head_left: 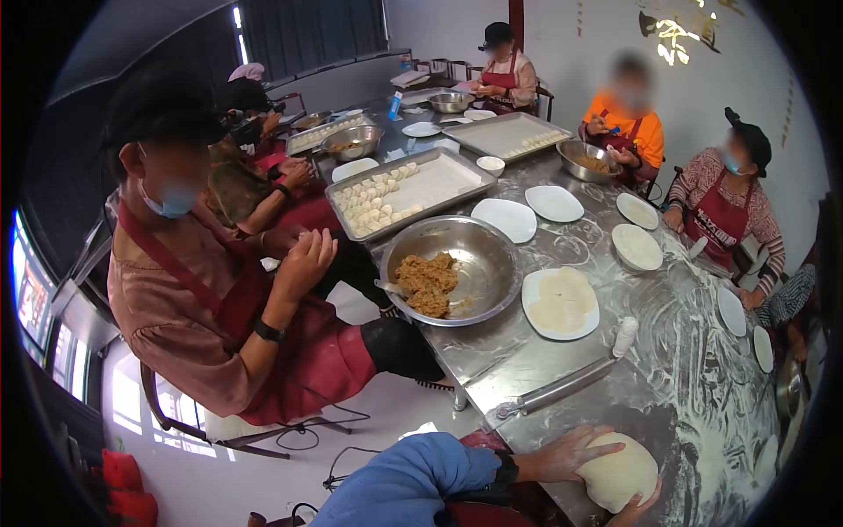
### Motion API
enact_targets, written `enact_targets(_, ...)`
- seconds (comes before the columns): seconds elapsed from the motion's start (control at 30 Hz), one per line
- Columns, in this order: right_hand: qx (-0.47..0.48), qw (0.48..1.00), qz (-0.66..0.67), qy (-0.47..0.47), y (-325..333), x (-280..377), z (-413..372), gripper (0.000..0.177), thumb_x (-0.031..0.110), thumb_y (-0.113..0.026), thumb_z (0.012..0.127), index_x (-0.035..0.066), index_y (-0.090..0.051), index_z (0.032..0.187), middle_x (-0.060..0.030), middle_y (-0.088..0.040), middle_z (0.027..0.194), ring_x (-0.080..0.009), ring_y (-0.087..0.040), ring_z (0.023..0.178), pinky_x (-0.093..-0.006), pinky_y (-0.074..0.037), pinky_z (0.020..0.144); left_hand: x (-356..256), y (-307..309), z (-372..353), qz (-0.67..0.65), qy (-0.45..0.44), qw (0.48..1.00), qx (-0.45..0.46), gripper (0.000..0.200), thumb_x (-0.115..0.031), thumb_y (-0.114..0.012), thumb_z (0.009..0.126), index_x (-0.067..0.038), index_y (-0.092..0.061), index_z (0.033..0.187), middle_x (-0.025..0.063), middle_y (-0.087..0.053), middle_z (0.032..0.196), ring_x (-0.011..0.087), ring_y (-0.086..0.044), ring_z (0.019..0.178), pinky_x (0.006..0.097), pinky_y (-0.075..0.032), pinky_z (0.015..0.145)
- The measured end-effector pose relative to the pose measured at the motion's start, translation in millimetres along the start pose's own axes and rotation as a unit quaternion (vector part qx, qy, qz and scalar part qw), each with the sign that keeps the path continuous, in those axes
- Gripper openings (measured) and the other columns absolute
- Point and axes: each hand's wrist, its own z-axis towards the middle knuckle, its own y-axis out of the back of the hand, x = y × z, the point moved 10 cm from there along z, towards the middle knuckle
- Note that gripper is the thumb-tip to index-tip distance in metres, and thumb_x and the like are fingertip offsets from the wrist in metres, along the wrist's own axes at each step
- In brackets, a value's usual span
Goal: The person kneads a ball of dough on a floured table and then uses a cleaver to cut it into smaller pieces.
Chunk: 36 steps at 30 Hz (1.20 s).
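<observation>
A large pale ball of dough [619, 474] sits on the metal table near its front edge. My left hand [571, 455] curves around its left and upper side, the fingers spread over its surface. From below, my right hand [639, 511] grips the lower right side, only partly in view. Just beyond lies a metal rolling pin [562, 388], with a small floury white piece [625, 337] at its far end. A white plate [536, 325] farther back carries flat round wrappers [562, 300].
Flour covers the table's right side [702, 386]. A steel bowl [500, 290] of brown filling [428, 283] stands left of the plate. Behind it a tray [457, 189] bears rows of dumplings. Seated people in aprons surround the table; one [193, 290] is close at left.
</observation>
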Motion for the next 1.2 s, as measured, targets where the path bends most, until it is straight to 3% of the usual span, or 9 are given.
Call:
enact_targets(0.17, -0.034, 0.995, -0.077, 0.055, 7.5, 8.3, -4.5, 0.064, 0.049, -0.053, 0.088, 0.005, -0.04, 0.133, -0.0205, -0.045, 0.13, -0.034, -0.043, 0.12, -0.0453, -0.032, 0.101, 6.6, -8.7, 1.4, 0.016, -0.017, 1.0, -0.002, 0.1, -0.009, -0.08, 0.058, -0.022, -0.029, 0.143, 0.0177, -0.028, 0.142, 0.0373, -0.037, 0.124, 0.0444, -0.034, 0.104)
enact_targets(0.23, -0.071, 0.991, -0.106, 0.03, 14.6, 21.1, -5.1, 0.062, 0.048, -0.052, 0.089, 0.003, -0.044, 0.131, -0.0205, -0.047, 0.129, -0.0343, -0.041, 0.121, -0.0449, -0.03, 0.102, -0.1, -1.4, 0.3, 0.012, -0.005, 1.0, 0.003, 0.099, -0.01, -0.08, 0.059, -0.022, -0.029, 0.143, 0.0181, -0.028, 0.142, 0.0375, -0.039, 0.121, 0.0435, -0.036, 0.102)
enact_targets(0.3, -0.02, 0.996, -0.078, 0.031, 5.3, 26.2, -5.6, 0.065, 0.049, -0.051, 0.089, 0.002, -0.04, 0.132, -0.0204, -0.045, 0.131, -0.0335, -0.04, 0.123, -0.0445, -0.029, 0.103, -3.3, -3.3, 1.8, 0.007, -0.006, 1.0, 0.009, 0.098, -0.011, -0.079, 0.06, -0.021, -0.029, 0.143, 0.0193, -0.03, 0.14, 0.0382, -0.04, 0.12, 0.0443, -0.035, 0.102)
enact_targets(0.37, 0.008, 0.996, 0.074, 0.04, -4.6, -5.0, -0.3, 0.077, 0.055, -0.052, 0.084, 0.0, -0.033, 0.133, -0.0175, -0.04, 0.131, -0.0292, -0.04, 0.121, -0.0389, -0.03, 0.103, 0.5, -4.2, 1.7, -0.004, 0.01, 1.0, 0.021, 0.097, -0.013, -0.079, 0.061, -0.02, -0.028, 0.144, 0.0205, -0.033, 0.138, 0.0388, -0.042, 0.12, 0.0451, -0.035, 0.101)
enact_targets(0.43, -0.008, 0.998, 0.057, 0.007, -0.4, -1.5, -7.9, 0.077, 0.055, -0.053, 0.084, -0.001, -0.033, 0.133, -0.0179, -0.042, 0.13, -0.0292, -0.042, 0.119, -0.0389, -0.032, 0.101, -1.3, 0.7, 1.0, 0.027, 0.003, 1.0, -0.014, 0.095, -0.011, -0.08, 0.06, -0.02, -0.032, 0.142, 0.0187, -0.03, 0.14, 0.0385, -0.041, 0.117, 0.0433, -0.037, 0.099)
enact_targets(0.7, -0.013, 0.999, 0.05, -0.002, -2.5, 1.4, -5.1, 0.079, 0.059, -0.051, 0.084, 0.0, -0.034, 0.133, -0.0183, -0.045, 0.127, -0.0294, -0.046, 0.117, -0.0394, -0.036, 0.098, -8.0, 3.5, 2.2, 0.033, 0.006, 0.999, 0.014, 0.094, -0.013, -0.08, 0.061, -0.02, -0.032, 0.141, 0.0191, -0.032, 0.137, 0.0392, -0.039, 0.119, 0.0438, -0.036, 0.101)
enact_targets(1.0, -0.009, 0.998, 0.065, 0.012, -2.0, 10.5, -6.9, 0.078, 0.058, -0.052, 0.084, 0.001, -0.034, 0.133, -0.018, -0.045, 0.128, -0.0288, -0.046, 0.117, -0.039, -0.036, 0.098, -2.1, -2.9, 3.2, 0.048, 0.023, 0.998, 0.035, 0.097, -0.011, -0.08, 0.06, -0.021, -0.029, 0.142, 0.0186, -0.03, 0.138, 0.0405, -0.039, 0.117, 0.0444, -0.036, 0.1)
enact_targets(1.2, -0.014, 0.997, 0.072, 0.03, -2.7, 8.7, -6.6, 0.076, 0.056, -0.053, 0.085, 0.0, -0.034, 0.133, -0.0172, -0.045, 0.128, -0.0276, -0.045, 0.117, -0.0383, -0.035, 0.099, -6.7, 3.2, 2.8, 0.044, -0.003, 0.999, 0.001, 0.094, -0.012, -0.08, 0.06, -0.02, -0.032, 0.14, 0.019, -0.032, 0.137, 0.0403, -0.04, 0.116, 0.0448, -0.036, 0.099)
